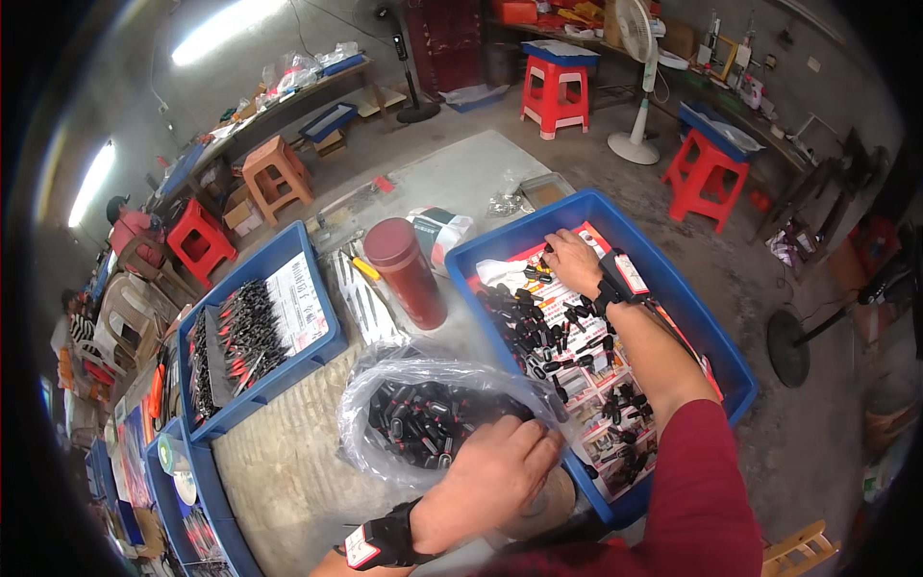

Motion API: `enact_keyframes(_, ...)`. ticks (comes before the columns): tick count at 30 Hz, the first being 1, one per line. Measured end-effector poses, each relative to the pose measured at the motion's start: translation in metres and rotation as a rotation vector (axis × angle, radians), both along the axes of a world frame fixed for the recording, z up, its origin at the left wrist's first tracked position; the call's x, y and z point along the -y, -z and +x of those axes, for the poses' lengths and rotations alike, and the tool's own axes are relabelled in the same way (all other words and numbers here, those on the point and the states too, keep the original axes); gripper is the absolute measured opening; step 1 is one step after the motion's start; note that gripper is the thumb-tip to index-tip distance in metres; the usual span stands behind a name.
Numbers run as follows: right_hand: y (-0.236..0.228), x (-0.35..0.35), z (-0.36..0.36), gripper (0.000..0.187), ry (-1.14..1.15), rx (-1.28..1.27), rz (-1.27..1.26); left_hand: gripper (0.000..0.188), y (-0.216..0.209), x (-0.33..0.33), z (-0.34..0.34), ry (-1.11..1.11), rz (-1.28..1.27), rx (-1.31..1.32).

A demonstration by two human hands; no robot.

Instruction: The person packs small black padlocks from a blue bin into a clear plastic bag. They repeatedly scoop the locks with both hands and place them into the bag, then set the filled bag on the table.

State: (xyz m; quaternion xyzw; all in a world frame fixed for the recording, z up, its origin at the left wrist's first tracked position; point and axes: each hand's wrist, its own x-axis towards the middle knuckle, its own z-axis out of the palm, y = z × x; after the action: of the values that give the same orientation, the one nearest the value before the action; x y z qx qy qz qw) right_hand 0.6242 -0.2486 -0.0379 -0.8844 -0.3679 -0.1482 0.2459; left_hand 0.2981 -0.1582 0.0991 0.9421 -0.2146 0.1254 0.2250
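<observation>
From where I stand, the worker's left hand (510, 462) lies at the near right side of a clear bag (358, 409), fingers curled over its edge; whether they grip anything I can't tell. The bag sits open on the surface (288, 471), heaped with black parts (418, 413). The right hand (575, 262) reaches into the blue tray (681, 279) just beside it, fingers bent down at the far end near a few dark bits; I can't make out whether they pinch one. More loose parts (538, 332) lie scattered there over printed sheets (567, 306), thickest along the left side. Beyond the bag stands a reddish-brown cup (409, 274). Off to the left, another tray (279, 387) holds black-and-red pieces (252, 332). Across the floor, a fan (632, 87) stands near a red stool (553, 101).
</observation>
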Motion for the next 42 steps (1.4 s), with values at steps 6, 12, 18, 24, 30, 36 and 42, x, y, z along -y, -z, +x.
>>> enact_keyframes(6,-0.018,0.022,-0.029,0.024,-0.095,-0.066,-0.210,0.035,0.001,-0.002,0.001,-0.009,0.005,-0.013)
enact_keyframes(12,-0.042,0.036,-0.050,0.023,-0.252,-0.171,-0.166,0.038,0.003,-0.001,-0.002,-0.018,0.005,-0.020)
enact_keyframes(18,-0.018,-0.009,-0.043,0.025,-0.119,-0.090,-0.136,0.037,0.002,0.000,-0.004,-0.027,0.008,-0.037)
enact_keyframes(24,-0.033,0.008,-0.063,0.018,-0.143,-0.160,-0.227,0.035,0.000,-0.008,-0.005,-0.050,-0.002,-0.014)
enact_keyframes(30,-0.060,0.017,-0.077,0.024,-0.472,-0.185,-0.263,0.033,0.003,-0.006,-0.003,-0.042,-0.025,0.001)
enact_keyframes(36,-0.037,-0.043,-0.088,0.025,-0.439,-0.108,-0.126,0.030,0.002,-0.006,-0.007,-0.034,-0.044,-0.015)
enact_keyframes(42,-0.030,-0.036,-0.102,0.023,-0.416,0.068,-0.307,0.031,0.002,-0.011,-0.011,-0.069,-0.039,-0.023)
